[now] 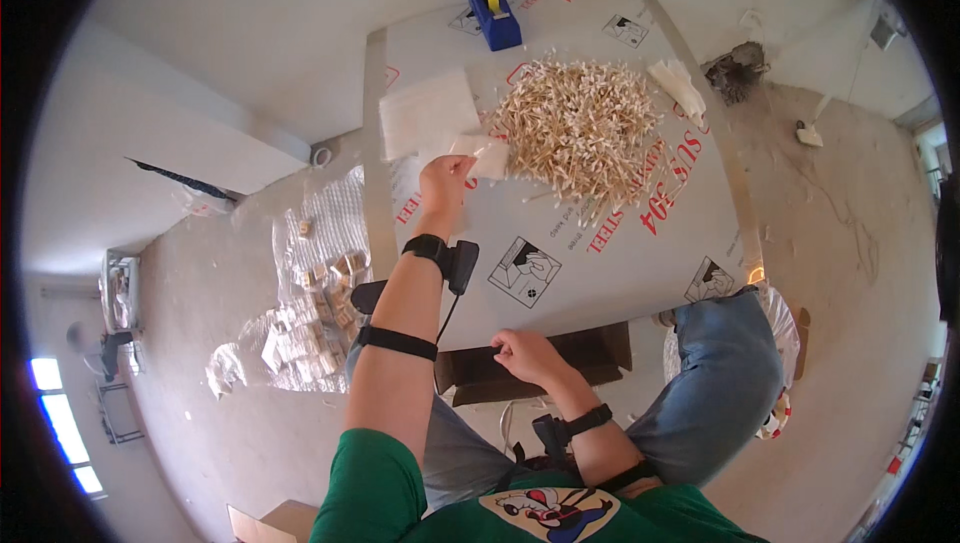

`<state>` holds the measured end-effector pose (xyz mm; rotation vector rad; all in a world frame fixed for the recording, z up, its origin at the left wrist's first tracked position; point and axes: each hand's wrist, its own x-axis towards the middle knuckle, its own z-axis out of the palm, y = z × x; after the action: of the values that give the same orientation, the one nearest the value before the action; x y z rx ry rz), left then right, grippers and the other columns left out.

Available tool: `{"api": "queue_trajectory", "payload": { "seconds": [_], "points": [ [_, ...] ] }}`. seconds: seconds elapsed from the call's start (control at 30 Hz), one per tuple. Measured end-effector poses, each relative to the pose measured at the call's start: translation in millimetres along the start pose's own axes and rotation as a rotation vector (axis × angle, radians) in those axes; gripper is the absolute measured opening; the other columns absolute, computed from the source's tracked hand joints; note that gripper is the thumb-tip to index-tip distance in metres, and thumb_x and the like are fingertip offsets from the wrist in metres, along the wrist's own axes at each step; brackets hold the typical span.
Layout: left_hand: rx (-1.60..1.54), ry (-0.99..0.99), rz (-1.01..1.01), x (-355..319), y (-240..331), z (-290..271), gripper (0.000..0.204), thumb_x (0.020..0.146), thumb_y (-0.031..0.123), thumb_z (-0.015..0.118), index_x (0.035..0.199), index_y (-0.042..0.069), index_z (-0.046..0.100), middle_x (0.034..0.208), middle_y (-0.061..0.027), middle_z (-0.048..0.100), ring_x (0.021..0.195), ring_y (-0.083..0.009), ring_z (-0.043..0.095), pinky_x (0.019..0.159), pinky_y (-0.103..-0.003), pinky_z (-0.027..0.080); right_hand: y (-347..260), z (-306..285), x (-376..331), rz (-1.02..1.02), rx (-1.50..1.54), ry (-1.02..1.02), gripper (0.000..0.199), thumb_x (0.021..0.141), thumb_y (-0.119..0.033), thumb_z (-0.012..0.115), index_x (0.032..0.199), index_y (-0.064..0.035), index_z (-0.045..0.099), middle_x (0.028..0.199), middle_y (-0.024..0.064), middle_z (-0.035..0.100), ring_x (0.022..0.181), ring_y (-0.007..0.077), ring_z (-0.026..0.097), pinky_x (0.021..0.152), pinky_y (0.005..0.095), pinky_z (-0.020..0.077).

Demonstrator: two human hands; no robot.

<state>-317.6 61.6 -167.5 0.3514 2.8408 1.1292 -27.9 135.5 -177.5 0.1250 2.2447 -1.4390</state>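
My left hand (447, 185) reaches over the table, its fingers pinched on a small clear plastic bag (489, 159). The bag lies beside the left edge of a large heap of cotton swabs (582, 133). Just beyond the hand is a stack of clear plastic bags (425, 111). My right hand (528, 356) hangs at the table's near edge, above an open cardboard box (590, 351). Its fingers are curled in, and nothing shows in them.
A blue tape dispenser (494, 15) stands at the table's far edge. Right of the heap lies a whitish plastic bundle (679, 89). The table (610, 278) has a printed covering film. On the floor to the left, several small packages (310, 328) lie on bubble wrap (305, 208).
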Motion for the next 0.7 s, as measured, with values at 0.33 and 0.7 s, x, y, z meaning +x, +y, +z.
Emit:
{"api": "queue_trajectory", "payload": {
  "seconds": [0.33,0.7],
  "points": [
    [-1.012,0.331,-0.210,-22.2,5.0,-21.6,0.033,0.099,0.021,0.057,0.102,-0.009,0.067,0.094,-0.0095,0.072,0.083,-0.0180,0.068,0.076,-0.029,0.054,-7.9,-3.0,-5.6,-0.059,0.039,0.050,0.018,0.084,-0.013,0.066,0.098,-0.0022,0.064,0.082,0.0142,0.070,0.078,0.0318,0.067,0.068,0.0405,0.0515],
    [-0.015,0.099,0.596,-229.6,58.7,-48.0,0.025,0.075,-0.002,0.067,0.100,0.001,0.068,0.107,-0.0123,0.069,0.092,-0.0314,0.067,0.078,-0.036,0.056,-76.2,-39.8,-23.3,-0.122,0.903,0.531,0.029,0.098,-0.025,0.057,0.089,0.0029,0.057,0.069,0.0065,0.063,0.072,0.0120,0.065,0.068,0.0283,0.0542]
  ]
}}
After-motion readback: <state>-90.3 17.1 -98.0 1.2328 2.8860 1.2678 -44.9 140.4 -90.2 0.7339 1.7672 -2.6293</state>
